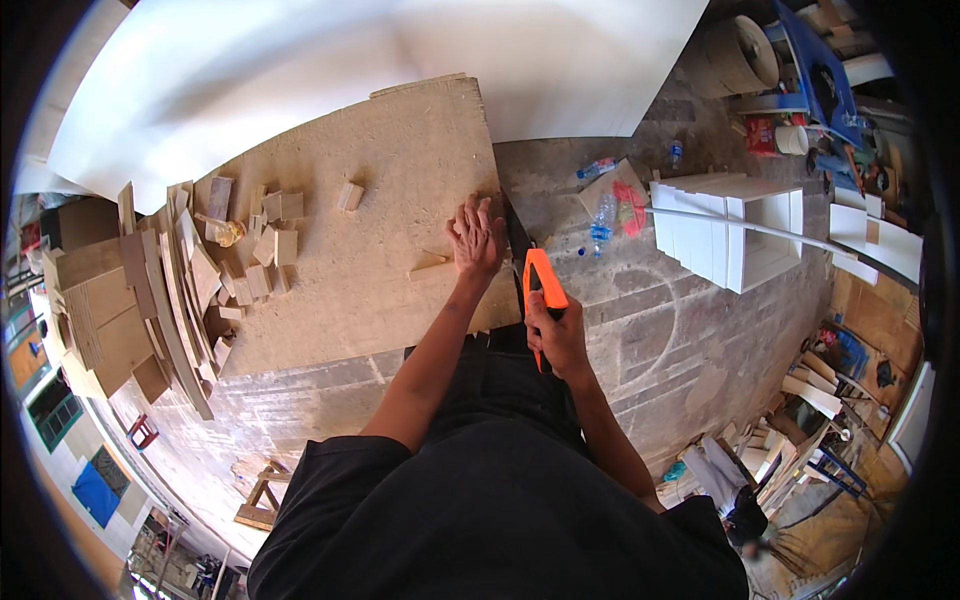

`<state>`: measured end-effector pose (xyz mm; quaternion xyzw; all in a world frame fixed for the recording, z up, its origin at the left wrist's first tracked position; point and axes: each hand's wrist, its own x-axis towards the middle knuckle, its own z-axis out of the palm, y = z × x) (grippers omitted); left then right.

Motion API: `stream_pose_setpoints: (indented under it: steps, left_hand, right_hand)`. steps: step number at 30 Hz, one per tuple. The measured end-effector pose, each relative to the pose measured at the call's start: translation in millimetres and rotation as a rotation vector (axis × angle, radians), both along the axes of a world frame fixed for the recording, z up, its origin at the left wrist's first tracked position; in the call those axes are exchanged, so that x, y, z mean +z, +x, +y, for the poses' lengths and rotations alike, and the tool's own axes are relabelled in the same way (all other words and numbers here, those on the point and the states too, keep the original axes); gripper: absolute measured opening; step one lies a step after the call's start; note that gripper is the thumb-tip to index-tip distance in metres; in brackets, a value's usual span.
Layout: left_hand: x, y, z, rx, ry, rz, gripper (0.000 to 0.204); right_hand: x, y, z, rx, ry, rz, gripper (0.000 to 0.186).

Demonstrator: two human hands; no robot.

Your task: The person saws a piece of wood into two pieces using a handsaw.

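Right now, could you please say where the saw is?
In the head view, the right hand holds the saw at the right edge of the board.

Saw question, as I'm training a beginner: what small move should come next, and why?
Probably one short, steady stroke: the right hand grips the saw, which appears set at the edge of the board, and the left hand rests on the board close beside it.
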<state>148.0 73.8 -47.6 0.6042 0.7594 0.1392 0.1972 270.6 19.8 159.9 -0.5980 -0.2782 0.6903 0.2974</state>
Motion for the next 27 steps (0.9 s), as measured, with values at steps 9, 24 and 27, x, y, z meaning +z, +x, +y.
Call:
stream_pose_setpoints:
  steps: [9, 24, 27]
  left_hand:
    - [-2, 1, 1, 0.001, 0.011, 0.002, 0.052]
    - [0, -1, 1, -0.026, 0.002, 0.043, 0.049]
    - [-2, -1, -1, -0.006, 0.008, 0.030, 0.048]
  right_hand:
    - [-9, 4, -16, 0.111, 0.037, -0.076, 0.024]
    - [-6, 25, -22, 0.063, 0.013, 0.086, 0.020]
    - [-5, 28, -21, 0.031, -0.034, 0.105, 0.020]
